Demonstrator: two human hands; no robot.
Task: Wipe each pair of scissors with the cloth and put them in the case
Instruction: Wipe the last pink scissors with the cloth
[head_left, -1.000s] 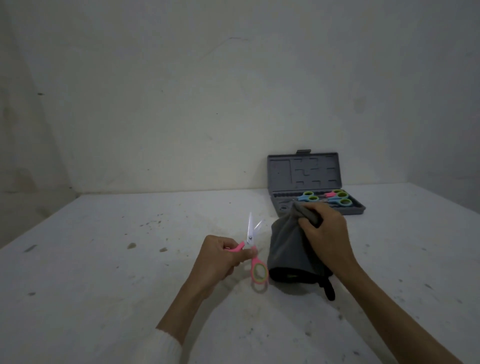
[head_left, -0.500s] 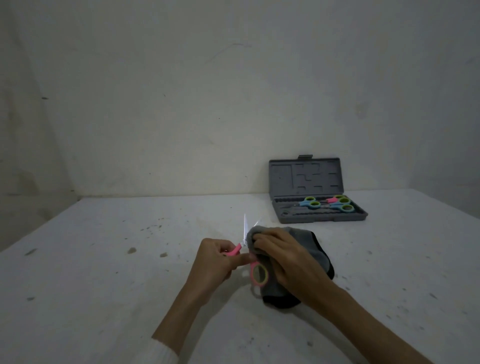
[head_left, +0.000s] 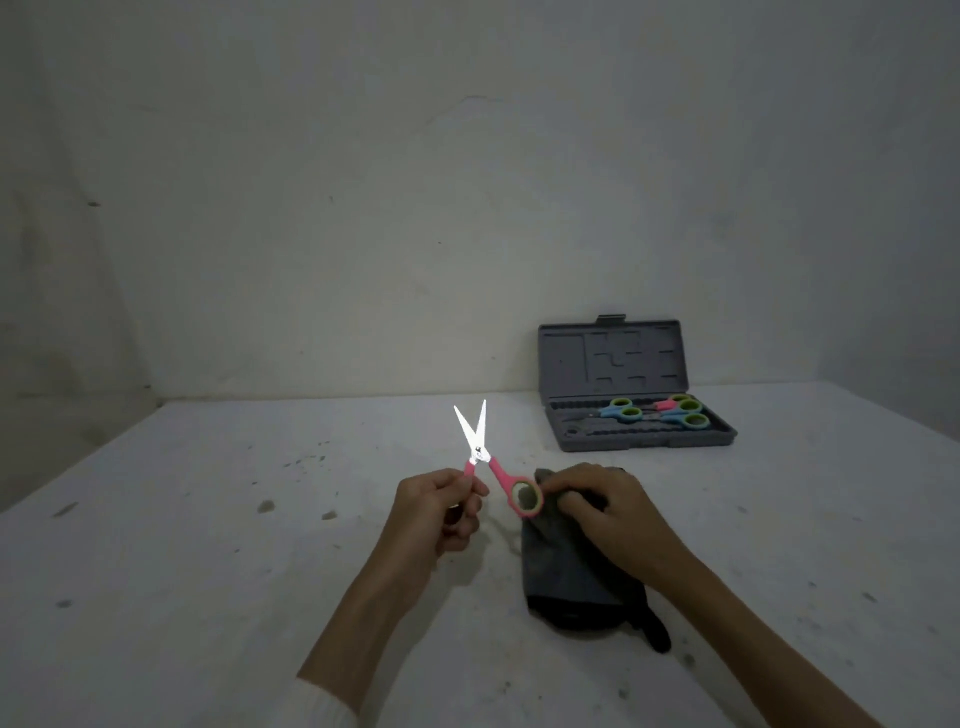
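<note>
My left hand (head_left: 439, 512) grips one handle of the pink scissors (head_left: 493, 462), whose bright blades point up and are spread apart. My right hand (head_left: 605, 512) holds the dark grey cloth (head_left: 576, 577) bunched against the other handle's green-lined ring. The rest of the cloth hangs down onto the table. The grey case (head_left: 636, 410) stands open at the back right, its lid upright. Inside it lie blue scissors (head_left: 621, 410) and more scissors with pink and blue handles (head_left: 680, 410).
The white table (head_left: 208, 545) is speckled with dark marks and runs to a plain wall behind. A black strap of the cloth (head_left: 657, 631) trails toward me on the table.
The scissors have been raised and their blades have spread wider. My right hand with the cloth has shifted from the blades down to the right handle ring.
</note>
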